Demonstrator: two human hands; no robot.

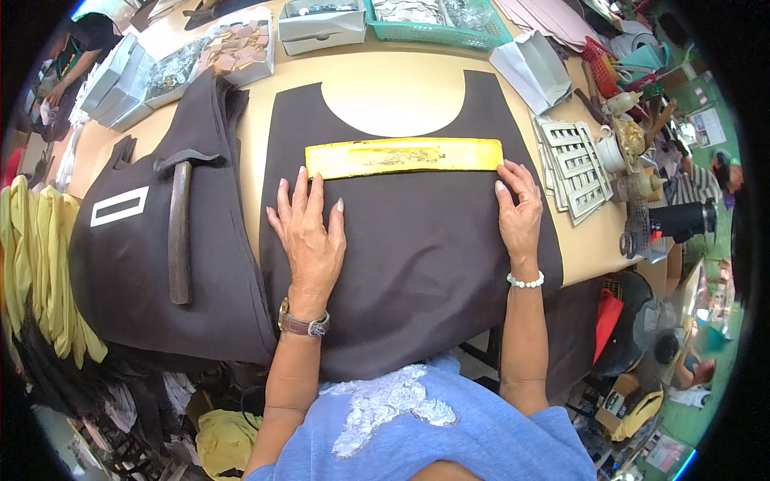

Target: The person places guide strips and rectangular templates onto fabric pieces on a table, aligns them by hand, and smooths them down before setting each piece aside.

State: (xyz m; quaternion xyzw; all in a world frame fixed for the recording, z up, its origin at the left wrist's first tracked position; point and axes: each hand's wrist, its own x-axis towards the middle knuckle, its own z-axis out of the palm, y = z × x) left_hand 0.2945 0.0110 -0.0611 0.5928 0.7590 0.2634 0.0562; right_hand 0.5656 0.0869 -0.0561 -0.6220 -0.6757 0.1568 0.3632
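A dark brown cut piece (401,240) with a curved neckline lies flat on the table before me. Across its upper part rests a yellow strip (405,157) with worn dark marks along its middle. My left hand (309,232) lies on the dark piece with fingers spread, its fingertips at the strip's lower left corner. At the strip's right end is my right hand (520,204), fingers apart, fingertips touching the lower right corner. To the left, a hammer (181,232) lies on a stack of similar dark pieces (120,264), beside a white rectangular frame (119,206).
Boxes of small parts (238,48) and a green basket (437,36) line the table's (385,92) far edge. Slatted grey templates (573,164), bottles and a white box (531,70) stand right. Yellow cloths (40,264) hang left. Another person's arm (72,76) shows far left.
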